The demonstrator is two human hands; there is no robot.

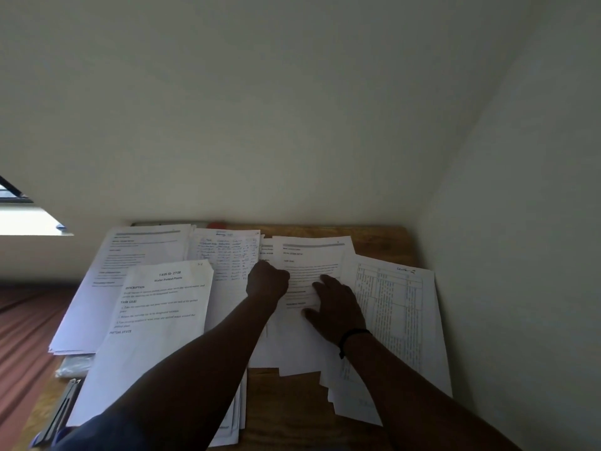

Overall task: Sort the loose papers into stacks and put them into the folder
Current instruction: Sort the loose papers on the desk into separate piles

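On the wooden desk (pixel 374 234), left hand (pixel 267 281) curled, pinching the centre sheet (pixel 309 265); right hand (pixel 338 307) pressed flat, fingers spread, upon it; front-left sheet (pixel 162 307) read "TASK ID 2758, Water Potted Plants".

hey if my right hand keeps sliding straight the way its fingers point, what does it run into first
Probably nothing solid soon. The right hand lies flat on the middle printed sheet, fingers pointing up and left. It would slide along that sheet toward the curled left hand, though the depth between them is unclear.

Both forearms bare; black band (pixel 353 336) on right wrist, centre-right of frame; dark blue sleeve (pixel 94 434) at lower left.
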